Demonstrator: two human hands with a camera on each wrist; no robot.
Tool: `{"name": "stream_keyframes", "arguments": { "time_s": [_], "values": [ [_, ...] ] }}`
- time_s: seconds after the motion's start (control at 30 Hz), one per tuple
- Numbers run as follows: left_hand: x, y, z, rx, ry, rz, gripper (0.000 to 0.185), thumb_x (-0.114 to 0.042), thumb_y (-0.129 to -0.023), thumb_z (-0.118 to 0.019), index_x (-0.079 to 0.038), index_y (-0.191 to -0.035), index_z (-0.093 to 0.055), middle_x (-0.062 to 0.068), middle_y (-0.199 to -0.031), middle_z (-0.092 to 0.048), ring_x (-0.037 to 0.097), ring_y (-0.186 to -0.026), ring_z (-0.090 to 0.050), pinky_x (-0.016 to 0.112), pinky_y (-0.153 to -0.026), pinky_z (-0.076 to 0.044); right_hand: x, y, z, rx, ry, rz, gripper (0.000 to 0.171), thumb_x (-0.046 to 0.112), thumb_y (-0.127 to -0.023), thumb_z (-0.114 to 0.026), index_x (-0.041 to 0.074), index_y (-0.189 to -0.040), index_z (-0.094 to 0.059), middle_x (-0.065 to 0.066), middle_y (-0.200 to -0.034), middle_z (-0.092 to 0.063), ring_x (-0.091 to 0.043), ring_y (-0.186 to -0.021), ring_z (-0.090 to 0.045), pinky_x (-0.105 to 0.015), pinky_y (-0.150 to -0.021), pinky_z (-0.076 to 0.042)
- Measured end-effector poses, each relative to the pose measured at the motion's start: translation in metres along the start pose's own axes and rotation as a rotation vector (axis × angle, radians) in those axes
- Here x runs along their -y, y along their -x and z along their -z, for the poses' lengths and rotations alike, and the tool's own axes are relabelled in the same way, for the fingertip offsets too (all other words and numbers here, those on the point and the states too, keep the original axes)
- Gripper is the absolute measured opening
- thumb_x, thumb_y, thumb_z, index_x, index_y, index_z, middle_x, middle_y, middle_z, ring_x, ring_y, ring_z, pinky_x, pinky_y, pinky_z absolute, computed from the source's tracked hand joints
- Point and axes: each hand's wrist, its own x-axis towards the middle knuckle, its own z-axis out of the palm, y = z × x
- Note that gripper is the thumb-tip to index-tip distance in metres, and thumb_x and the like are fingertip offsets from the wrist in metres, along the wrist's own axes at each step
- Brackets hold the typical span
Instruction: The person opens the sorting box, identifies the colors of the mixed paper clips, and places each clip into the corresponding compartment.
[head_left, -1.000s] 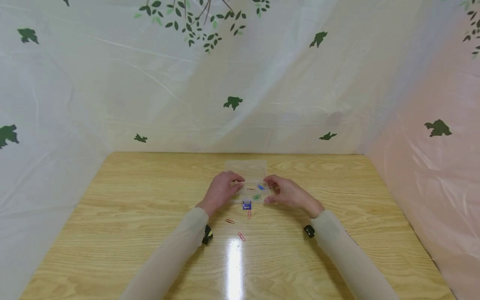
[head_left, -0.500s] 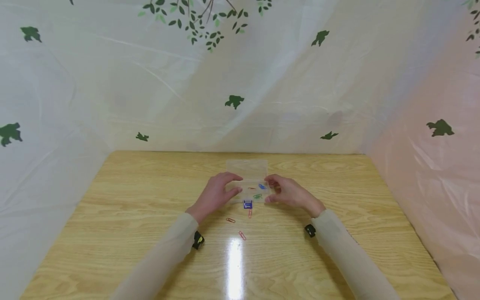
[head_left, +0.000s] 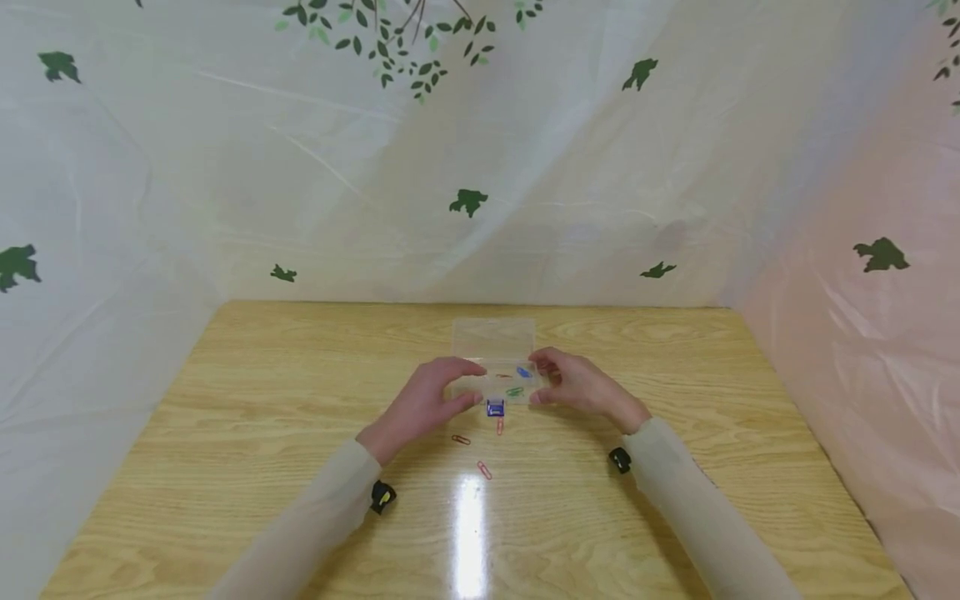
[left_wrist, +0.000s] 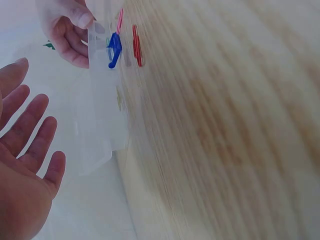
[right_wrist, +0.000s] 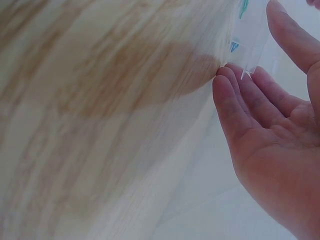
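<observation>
A clear plastic box (head_left: pixel 491 392) with compartments stands on the table, its see-through lid (head_left: pixel 493 337) tipped back behind it. Inside lie blue paper clips (head_left: pixel 523 372), green paper clips (head_left: pixel 514 392) and a reddish one. A dark blue latch-like piece (head_left: pixel 496 408) shows at the box's front. My right hand (head_left: pixel 585 387) grips the box's right end, thumb at the front and fingers behind; the right wrist view shows its fingertips at the box's corner. My left hand (head_left: pixel 423 402) is at the left end, fingers relaxed and apart from the box in the left wrist view (left_wrist: pixel 27 145).
Several loose red and pink paper clips lie in front of the box, among them a red paper clip (head_left: pixel 461 439) and a pink paper clip (head_left: pixel 484 470). The wooden table (head_left: pixel 300 350) meets a pale curtain (head_left: pixel 337 208) at the back. Black wrist cameras sit under both wrists.
My left hand has let go of the box's left end and drawn back to the left and toward me, its fingers spreading. My right hand stays at the right end.
</observation>
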Motion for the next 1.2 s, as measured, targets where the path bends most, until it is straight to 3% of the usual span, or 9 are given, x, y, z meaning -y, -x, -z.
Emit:
{"name": "stream_keyframes", "arguments": {
  "time_s": [0.27,0.5,0.77,1.2],
  "values": [
    [-0.007,0.015,0.002,0.022,-0.016,-0.013,0.034,-0.02,-0.097,-0.074,-0.008,-0.128,-0.07,0.01,-0.129,-0.07,0.032,-0.126,-0.061,0.053,-0.11,-0.045,0.002,0.001,0.001,0.004,-0.016,-0.004,0.067,0.023,-0.09,-0.084,0.006,-0.146,-0.052,-0.013,-0.137,-0.06,-0.03,-0.119,-0.057,-0.051,-0.106,-0.047],
    [-0.005,0.03,0.004,0.057,0.011,0.016,0.031,-0.017,-0.098,-0.072,-0.008,-0.128,-0.07,0.008,-0.13,-0.069,0.03,-0.125,-0.061,0.052,-0.109,-0.046,0.001,0.0,0.001,0.003,-0.017,0.009,0.066,0.023,-0.09,-0.083,0.004,-0.146,-0.052,-0.013,-0.136,-0.061,-0.03,-0.118,-0.057,-0.051,-0.105,-0.048],
    [0.002,0.039,0.005,0.049,-0.018,-0.037,0.029,-0.014,-0.097,-0.074,-0.007,-0.124,-0.071,0.006,-0.125,-0.071,0.027,-0.121,-0.064,0.049,-0.106,-0.049,0.002,0.004,0.0,-0.01,-0.022,0.012,0.067,0.023,-0.092,-0.082,0.002,-0.147,-0.052,-0.016,-0.141,-0.059,-0.034,-0.126,-0.057,-0.053,-0.109,-0.046],
    [0.011,0.048,0.005,0.044,-0.035,-0.006,0.029,-0.019,-0.099,-0.072,-0.008,-0.125,-0.071,0.004,-0.126,-0.07,0.026,-0.121,-0.064,0.05,-0.106,-0.049,-0.004,0.006,-0.004,-0.14,-0.023,0.064,0.06,0.024,-0.091,-0.082,0.003,-0.142,-0.058,-0.017,-0.141,-0.059,-0.035,-0.127,-0.057,-0.053,-0.106,-0.05]
  ]
}}
